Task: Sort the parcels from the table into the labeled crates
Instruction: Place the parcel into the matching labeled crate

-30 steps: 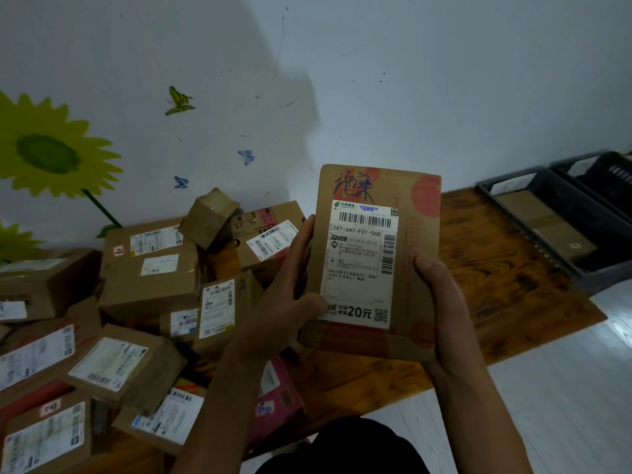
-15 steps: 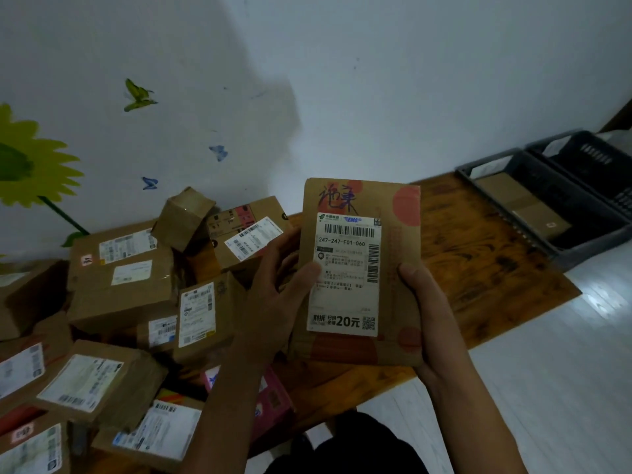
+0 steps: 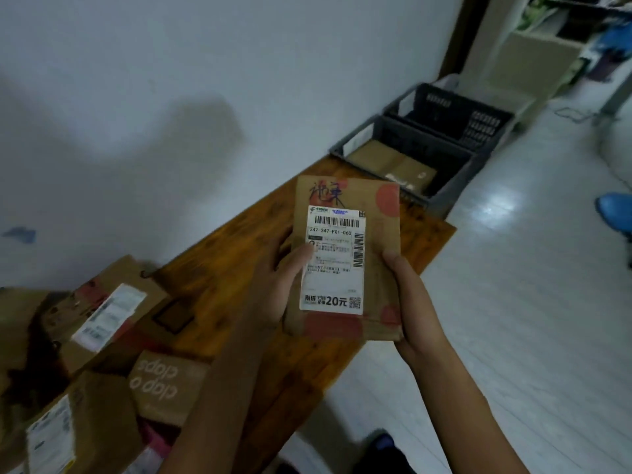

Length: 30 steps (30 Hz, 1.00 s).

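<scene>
the flat brown parcel (image 3: 372, 265), with red dots, black handwriting at its top and a white barcode label, is gripped by the left hand (image 3: 273, 285) and right hand (image 3: 410, 302) above the table's (image 3: 219, 268) front edge. past the table's right end, the near crate (image 3: 455, 183) holds cardboard parcels; the far crate's (image 3: 492, 114) contents are unclear. the parcel's long axis runs upright, handwriting end away.

hands (image 3: 273, 295): two holding one parcel (image 3: 345, 258) | crates (image 3: 455, 186): two sitting past the table (image 3: 219, 268) | boxes (image 3: 102, 313) on table: about four showing, blurred
</scene>
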Motion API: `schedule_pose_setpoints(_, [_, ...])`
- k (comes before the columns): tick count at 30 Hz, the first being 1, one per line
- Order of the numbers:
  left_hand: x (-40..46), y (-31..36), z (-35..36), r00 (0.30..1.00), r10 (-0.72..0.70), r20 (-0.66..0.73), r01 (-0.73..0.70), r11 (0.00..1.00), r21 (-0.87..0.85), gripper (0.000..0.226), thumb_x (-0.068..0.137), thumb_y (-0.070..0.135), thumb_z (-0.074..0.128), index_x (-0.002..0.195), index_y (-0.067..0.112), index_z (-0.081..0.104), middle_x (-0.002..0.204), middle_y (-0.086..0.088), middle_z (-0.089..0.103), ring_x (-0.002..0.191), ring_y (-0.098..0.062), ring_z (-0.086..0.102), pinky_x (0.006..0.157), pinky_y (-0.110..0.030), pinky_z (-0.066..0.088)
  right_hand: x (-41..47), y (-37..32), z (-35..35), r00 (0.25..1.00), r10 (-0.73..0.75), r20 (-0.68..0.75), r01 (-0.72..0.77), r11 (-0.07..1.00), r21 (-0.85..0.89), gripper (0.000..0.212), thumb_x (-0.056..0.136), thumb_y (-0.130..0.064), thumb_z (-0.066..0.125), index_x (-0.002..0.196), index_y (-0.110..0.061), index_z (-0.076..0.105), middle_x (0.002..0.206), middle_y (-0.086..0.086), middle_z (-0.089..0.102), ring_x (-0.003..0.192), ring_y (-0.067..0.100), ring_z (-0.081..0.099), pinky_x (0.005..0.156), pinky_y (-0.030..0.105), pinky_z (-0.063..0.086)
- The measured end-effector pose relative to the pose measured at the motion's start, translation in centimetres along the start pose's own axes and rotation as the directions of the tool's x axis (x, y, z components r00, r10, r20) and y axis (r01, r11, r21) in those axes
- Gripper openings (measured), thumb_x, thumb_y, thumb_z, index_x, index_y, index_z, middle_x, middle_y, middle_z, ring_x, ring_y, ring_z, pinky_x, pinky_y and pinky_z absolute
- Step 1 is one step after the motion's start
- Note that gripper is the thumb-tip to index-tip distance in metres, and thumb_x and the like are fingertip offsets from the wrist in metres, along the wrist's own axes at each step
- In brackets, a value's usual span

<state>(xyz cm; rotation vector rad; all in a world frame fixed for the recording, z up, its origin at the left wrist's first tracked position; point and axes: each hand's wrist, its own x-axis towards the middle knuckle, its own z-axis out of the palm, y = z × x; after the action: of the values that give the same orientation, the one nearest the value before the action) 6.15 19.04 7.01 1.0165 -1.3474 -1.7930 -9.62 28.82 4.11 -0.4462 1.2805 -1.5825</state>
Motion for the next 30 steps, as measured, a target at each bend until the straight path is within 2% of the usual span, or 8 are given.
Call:
schedule_pose_setpoints(2, [2.4, 0.0, 4.1, 0.997, -0.021, 0.075, 0.019, 0.999, 0.029, 0.039, 0.088, 0.042, 0.071, 0.124, 0.027, 0.067, 0.115, -0.009, 0.074, 0.102, -0.033, 0.072, 0.09, -0.056, 0.056, 0.7, -2.3, -3.2, 0.997, -0.024, -0.069, 0.023, 1.0, -0.008, 0.046, 0.099, -0.051, 0.054, 0.132, -0.02, 0.064, 0.122, 0.009, 0.073, 0.112, 0.032, 0.07, 0.102, 0.052, 0.051])
schedule_pose_setpoints(4, [5.0, 0.2, 9.9, 0.986, -0.025, 0.164, 0.008, 0.995, 0.103, 0.037, 0.087, 0.046, 0.068, 0.121, 0.03, 0.069, 0.113, -0.007, 0.075, 0.101, -0.032, 0.073, 0.091, -0.059, 0.054, 1.3, -5.3, -8.0, 0.989, -0.055, -0.138, 0.055, 0.998, -0.003, 0.045, 0.101, -0.051, 0.048, 0.13, -0.022, 0.065, 0.118, 0.007, 0.075, 0.107, 0.029, 0.072, 0.097, 0.048, 0.054])
schedule_pose_setpoints(8, [8.8, 0.9, 20.0, 0.938, -0.04, 0.344, -0.026, 0.982, 0.185, 0.047, 0.085, 0.054, 0.056, 0.126, 0.031, 0.063, 0.114, 0.0, 0.075, 0.099, -0.022, 0.074, 0.088, -0.049, 0.058, 2.5, -10.7, -15.5, 0.962, -0.121, -0.246, 0.119, 0.993, -0.025, 0.046, 0.101, -0.053, 0.046, 0.131, -0.025, 0.065, 0.118, 0.004, 0.075, 0.107, 0.026, 0.073, 0.095, 0.045, 0.056])
schedule_pose_setpoints(14, [12.8, 0.3, 34.3, 0.823, -0.034, 0.567, -0.084, 0.98, 0.181, 0.045, 0.097, 0.043, 0.049, 0.139, 0.027, 0.053, 0.122, -0.001, 0.071, 0.106, -0.021, 0.071, 0.08, -0.039, 0.061, 2.7, -17.1, -26.7, 0.895, -0.204, -0.395, 0.217, 0.976, -0.012, 0.043, 0.103, -0.053, 0.044, 0.13, -0.027, 0.066, 0.119, 0.0, 0.074, 0.111, 0.021, 0.071, 0.102, 0.046, 0.052])
schedule_pose_setpoints(16, [14.2, 0.2, 38.4, 0.794, -0.04, 0.607, -0.076, 0.984, 0.163, 0.055, 0.09, 0.043, 0.053, 0.142, 0.024, 0.051, 0.121, 0.0, 0.072, 0.106, -0.019, 0.071, 0.074, -0.03, 0.06, 3.3, -18.8, -29.9, 0.872, -0.224, -0.436, 0.241, 0.97, -0.016, 0.044, 0.102, -0.054, 0.045, 0.131, -0.029, 0.066, 0.12, -0.002, 0.074, 0.112, 0.019, 0.07, 0.104, 0.045, 0.051])
schedule_pose_setpoints(21, [19.3, -0.7, 47.3, 0.735, -0.029, 0.677, -0.081, 0.988, 0.13, 0.038, 0.104, 0.03, 0.046, 0.141, 0.026, 0.053, 0.125, 0.002, 0.07, 0.113, -0.02, 0.068, 0.091, -0.042, 0.055, 6.3, -22.9, -36.8, 0.826, -0.24, -0.511, 0.27, 0.963, -0.016, 0.042, 0.102, -0.053, 0.047, 0.128, -0.027, 0.067, 0.12, -0.002, 0.074, 0.113, 0.019, 0.07, 0.105, 0.046, 0.051])
schedule_pose_setpoints(25, [24.4, -1.2, 54.0, 0.719, 0.002, 0.695, -0.084, 0.993, 0.084, 0.037, 0.103, 0.028, 0.048, 0.138, 0.024, 0.057, 0.12, 0.003, 0.072, 0.109, -0.019, 0.07, 0.079, -0.034, 0.059, 10.3, -27.0, -41.9, 0.802, -0.263, -0.536, 0.293, 0.956, -0.031, 0.042, 0.102, -0.053, 0.046, 0.13, -0.028, 0.066, 0.12, -0.001, 0.074, 0.113, 0.019, 0.07, 0.105, 0.046, 0.051])
schedule_pose_setpoints(30, [32.0, -1.0, 62.7, 0.727, 0.022, 0.686, -0.057, 0.998, 0.028, 0.049, 0.085, 0.034, 0.061, 0.132, 0.017, 0.059, 0.12, -0.005, 0.072, 0.108, -0.026, 0.07, 0.091, -0.049, 0.056, 16.0, -32.7, -48.1, 0.759, -0.284, -0.587, 0.317, 0.947, -0.048, 0.039, 0.103, -0.049, 0.047, 0.128, -0.027, 0.068, 0.118, -0.001, 0.075, 0.111, 0.02, 0.071, 0.106, 0.046, 0.051])
